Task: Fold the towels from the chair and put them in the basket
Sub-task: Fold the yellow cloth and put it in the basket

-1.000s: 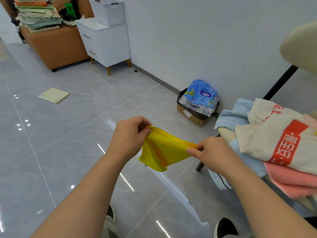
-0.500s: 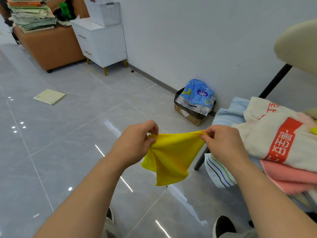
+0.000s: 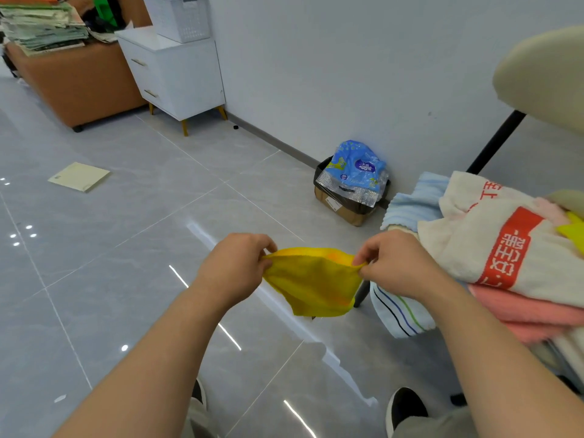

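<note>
A small yellow towel (image 3: 313,279) is held in the air above the tiled floor, just beside the chair (image 3: 543,74), with its top edge stretched between both hands. 1 upper corner is pinched between thumb and fingers by the left hand (image 3: 235,267), and the other corner is pinched the same way by the right hand (image 3: 396,263). Each grip is closed on cloth. Below that edge the towel hangs slack, and its lower hem looks uneven.

The step in hand is judged to be a fold made in mid-air. To do it well, the top edge should be drawn taut so the slack is taken out, and the 2 pinched corners should be held level. The corners should then be brought together squarely, with the hems matched before both are passed into 1 grip. The hanging part should be held off the floor.

More towels are piled on the chair: a white towel with a red band (image 3: 493,241) on top, a pink towel (image 3: 521,311) beneath it and a striped towel (image 3: 401,314) drooping off the edge. A white basket (image 3: 180,17), probably the goal, is seen on a white cabinet (image 3: 177,77), well apart.
</note>
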